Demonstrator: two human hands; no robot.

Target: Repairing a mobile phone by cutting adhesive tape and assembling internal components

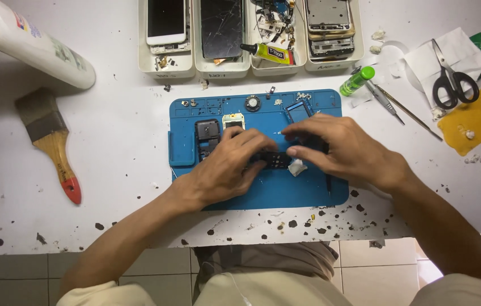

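- Both hands meet over the blue work mat (263,195) on the white desk (121,141), pinching one small dark, flat phone part (268,160) between them.
- Left hand (226,167): fingers curl down onto the left end of the dark part, its grip closed on it.
- Right hand (345,150): thumb and fingertips press on the right end of the same part, also a narrow, closed hold; a slim dark tool (327,182) pokes out under this hand, though how it is held cannot be told.
- Just below the right thumb, a small white wad (297,167) lies on the mat.
- Already taken apart, by the look of it: a dark phone body (207,136) and a small pale board (233,120) lie on the mat above the left hand, with loose screws along its top edge.
- Four white trays (222,69) behind the mat hold a white phone, a cracked screen (221,28), scraps and a glue tube (267,53).
- Tweezers (385,102), scissors (450,79) and a brush (53,144) lie untouched, so fitting appears unfinished.
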